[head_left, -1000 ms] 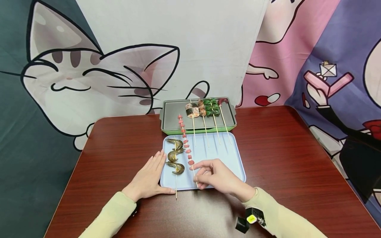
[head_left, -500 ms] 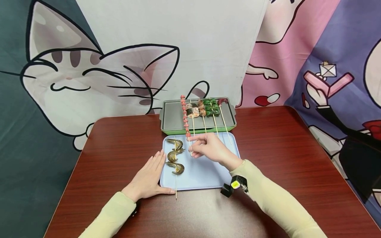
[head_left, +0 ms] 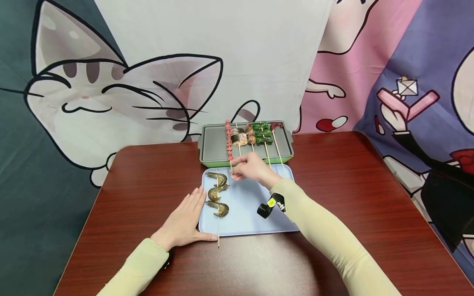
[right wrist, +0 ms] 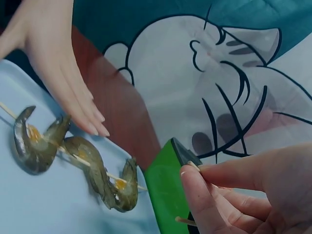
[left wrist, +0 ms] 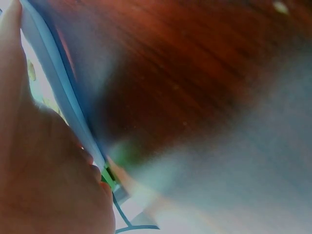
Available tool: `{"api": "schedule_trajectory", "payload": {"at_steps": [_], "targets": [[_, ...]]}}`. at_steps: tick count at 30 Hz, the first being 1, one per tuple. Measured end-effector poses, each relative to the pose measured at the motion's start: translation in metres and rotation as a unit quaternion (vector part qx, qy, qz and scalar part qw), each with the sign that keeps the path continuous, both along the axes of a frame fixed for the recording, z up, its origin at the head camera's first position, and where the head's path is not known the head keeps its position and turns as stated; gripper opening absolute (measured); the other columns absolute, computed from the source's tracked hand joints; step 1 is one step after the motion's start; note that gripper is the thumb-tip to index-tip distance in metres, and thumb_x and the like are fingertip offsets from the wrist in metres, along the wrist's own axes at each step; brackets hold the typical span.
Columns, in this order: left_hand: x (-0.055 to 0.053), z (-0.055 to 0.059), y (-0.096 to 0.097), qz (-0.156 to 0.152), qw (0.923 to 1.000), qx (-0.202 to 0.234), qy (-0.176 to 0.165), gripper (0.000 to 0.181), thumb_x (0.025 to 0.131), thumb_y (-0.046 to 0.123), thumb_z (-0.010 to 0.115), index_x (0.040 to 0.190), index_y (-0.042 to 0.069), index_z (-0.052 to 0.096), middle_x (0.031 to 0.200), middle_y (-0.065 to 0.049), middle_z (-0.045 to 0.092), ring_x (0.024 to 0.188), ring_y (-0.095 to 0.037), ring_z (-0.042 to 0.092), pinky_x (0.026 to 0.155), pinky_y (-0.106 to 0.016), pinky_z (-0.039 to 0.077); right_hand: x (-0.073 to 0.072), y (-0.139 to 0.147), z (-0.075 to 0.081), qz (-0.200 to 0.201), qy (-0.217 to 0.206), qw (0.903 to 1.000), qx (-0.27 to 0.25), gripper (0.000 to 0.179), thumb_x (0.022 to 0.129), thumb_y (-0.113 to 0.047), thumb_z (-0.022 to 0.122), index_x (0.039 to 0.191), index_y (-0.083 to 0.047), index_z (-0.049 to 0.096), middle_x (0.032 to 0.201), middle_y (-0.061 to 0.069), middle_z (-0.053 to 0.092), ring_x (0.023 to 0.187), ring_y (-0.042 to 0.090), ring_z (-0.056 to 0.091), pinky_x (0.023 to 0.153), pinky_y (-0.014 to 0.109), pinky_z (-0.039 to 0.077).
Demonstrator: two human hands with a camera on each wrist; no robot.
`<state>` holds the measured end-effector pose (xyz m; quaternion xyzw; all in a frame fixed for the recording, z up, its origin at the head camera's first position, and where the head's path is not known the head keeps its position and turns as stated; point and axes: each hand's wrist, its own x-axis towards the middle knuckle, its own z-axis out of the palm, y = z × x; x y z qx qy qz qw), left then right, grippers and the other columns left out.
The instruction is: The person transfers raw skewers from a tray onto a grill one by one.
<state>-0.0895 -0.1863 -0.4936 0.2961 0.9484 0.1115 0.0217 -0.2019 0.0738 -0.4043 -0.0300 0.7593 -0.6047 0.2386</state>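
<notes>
My right hand [head_left: 252, 168] pinches the bare stick end of a skewer of small pink meat pieces [head_left: 228, 142]. The meat lies over the left part of a grey grill pan [head_left: 212, 144] with a green base; whether it touches the pan I cannot tell. In the right wrist view, thumb and finger meet on the stick. My left hand [head_left: 184, 220] lies with straight fingers along the left edge of a light blue tray [head_left: 252, 218], touching it. On that tray's left side rests a skewer of three shrimp [head_left: 218, 193], its stick poking past the front rim.
Further skewers lie on the pan: a pale chunk with dark skin [head_left: 239, 137], brown meat [head_left: 250, 135], green rolled pieces [head_left: 263, 133] and a dark red curled piece [head_left: 276, 125]. Their sticks reach over the tray. A brown wooden table [head_left: 155, 176] carries everything; a printed cloth hangs behind.
My right hand has carried the pink meat skewer forward from the tray to the left part of the grill pan, lowering it slightly most recently. My left hand has stayed put.
</notes>
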Motion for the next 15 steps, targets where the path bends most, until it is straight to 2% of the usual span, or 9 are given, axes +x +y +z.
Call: {"api": "schedule_trajectory", "payload": {"at_steps": [4,9,15], "targets": [[0.0004,0.0018,0.0006,0.001,1.0,-0.008,-0.002,0.133,0.075,0.09,0.055,0.156,-0.01,0.025,0.165,-0.025,0.016,0.153,-0.036,0.014,0.122,-0.047,0.017,-0.0021,-0.0016,-0.0004,-0.003,-0.007,0.9999,0.009,0.037,0.092,0.004,0.071,0.127,0.01,0.065,0.088,0.023,0.074,0.071,0.025,0.074,0.081,0.043,0.06],[0.0011,0.0081,0.0022,-0.005,1.0,0.0,0.003,0.131,0.075,0.086,0.061,0.154,-0.012,0.028,0.162,-0.029,0.021,0.151,-0.04,0.019,0.121,-0.05,0.02,0.0006,-0.0034,-0.0001,0.004,-0.017,0.9998,0.006,0.041,0.092,0.006,0.07,0.131,0.013,0.061,0.096,0.031,0.071,0.062,0.015,0.07,0.082,0.044,0.06],[0.0002,0.0048,0.0006,-0.004,1.0,-0.008,-0.001,0.132,0.075,0.088,0.057,0.155,-0.011,0.025,0.164,-0.027,0.018,0.152,-0.038,0.016,0.122,-0.049,0.019,0.0019,-0.0027,-0.0013,0.003,-0.023,0.9996,0.014,0.042,0.092,0.005,0.07,0.133,0.012,0.06,0.1,0.031,0.071,0.065,0.019,0.072,0.082,0.042,0.06]]}}
